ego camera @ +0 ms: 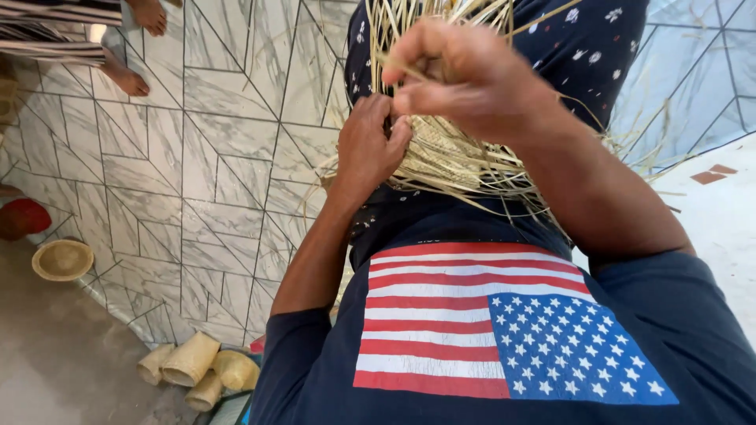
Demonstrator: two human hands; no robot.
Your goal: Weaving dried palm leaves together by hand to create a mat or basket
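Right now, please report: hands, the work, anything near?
Left hand grips woven straw piece. Right hand pinches loose straw strands. Finished baskets on floor, apart.

- Right hand (465,75) is blurred; its fingertips are unclear.
- Left hand (370,145) fingertips vanish behind the woven straw piece (449,153).
- Loose straw strands (425,20) above the fingers run past the top edge.

The floor (228,149) is laid with white, grey-veined marble tiles cut by thin dark lines into slanted shapes, and it gives way at the lower left to a plain grey concrete strip (55,370). On that strip lie a round, shallow woven straw hat (62,260) and, nearer, a cluster of small pale woven straw baskets (197,368). A red rounded object (22,218) sits at the left edge, and two bare feet (135,47) of another person rest on the tiles at the upper left.
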